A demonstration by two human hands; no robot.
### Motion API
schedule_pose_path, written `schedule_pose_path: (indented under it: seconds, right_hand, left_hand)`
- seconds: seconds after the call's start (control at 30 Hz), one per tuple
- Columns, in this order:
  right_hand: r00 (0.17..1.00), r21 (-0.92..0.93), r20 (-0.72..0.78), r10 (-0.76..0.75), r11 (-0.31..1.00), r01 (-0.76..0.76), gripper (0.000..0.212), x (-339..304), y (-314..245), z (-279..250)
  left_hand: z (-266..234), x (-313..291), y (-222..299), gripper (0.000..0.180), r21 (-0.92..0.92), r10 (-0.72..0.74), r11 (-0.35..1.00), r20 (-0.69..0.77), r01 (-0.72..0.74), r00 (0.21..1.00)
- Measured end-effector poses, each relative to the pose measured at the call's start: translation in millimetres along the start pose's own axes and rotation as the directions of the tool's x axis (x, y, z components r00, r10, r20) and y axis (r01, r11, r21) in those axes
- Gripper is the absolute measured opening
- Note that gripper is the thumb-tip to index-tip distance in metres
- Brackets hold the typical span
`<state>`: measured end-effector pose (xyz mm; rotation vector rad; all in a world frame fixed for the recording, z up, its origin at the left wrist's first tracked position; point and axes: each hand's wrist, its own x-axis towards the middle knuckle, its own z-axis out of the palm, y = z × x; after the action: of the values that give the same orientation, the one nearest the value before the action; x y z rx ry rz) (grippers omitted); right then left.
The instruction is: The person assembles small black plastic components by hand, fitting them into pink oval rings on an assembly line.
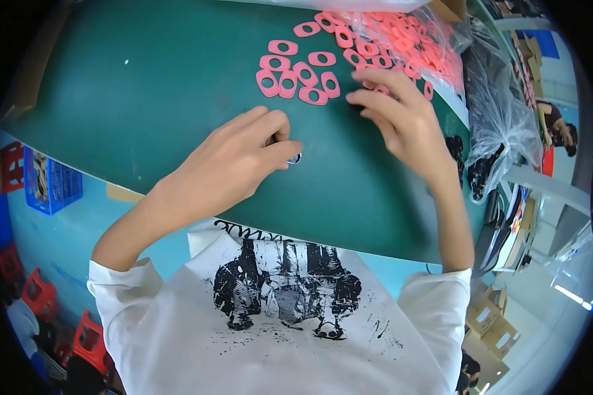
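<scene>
My left hand (240,155) is closed over the middle of the green table, its thumb and fingers pinched round a small shiny dark piece (295,158). Only one end of that piece shows, so its kind is unclear. Off to the right, my right hand (402,118) hovers with its fingers apart near the edge of a pile of pink pieces (415,39). Nothing shows in its grasp. Between and beyond the hands lies a loose group of flat pink rings (304,74), each a rounded link shape with an oval hole.
A clear plastic bag (507,125) and small black parts (456,153) lie at the table's right edge. Cardboard (43,59) stands at the far left. Below the table's left edge are a blue crate (54,184) and red stools (91,339). Another person (560,128) is at the right.
</scene>
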<state>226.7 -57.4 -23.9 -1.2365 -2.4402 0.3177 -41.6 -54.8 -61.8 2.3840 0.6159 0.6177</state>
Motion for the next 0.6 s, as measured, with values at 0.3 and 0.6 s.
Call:
schedule_pose_path:
  seconds: [0.3,0.6]
  right_hand:
    - [0.981,0.019,0.147,-0.125,0.992,0.123,0.029,36.1,19.0,13.1]
    - [0.980,0.131,0.156,-0.125,0.986,0.105,0.028,30.9,21.9,8.1]
  left_hand:
    - [5.2,-17.9,-4.9,0.026,0.018,0.006,1.000,-0.127,-0.003,0.992]
    - [8.8,-7.7,3.6,0.029,0.047,-0.043,0.998,-0.171,0.052,0.984]
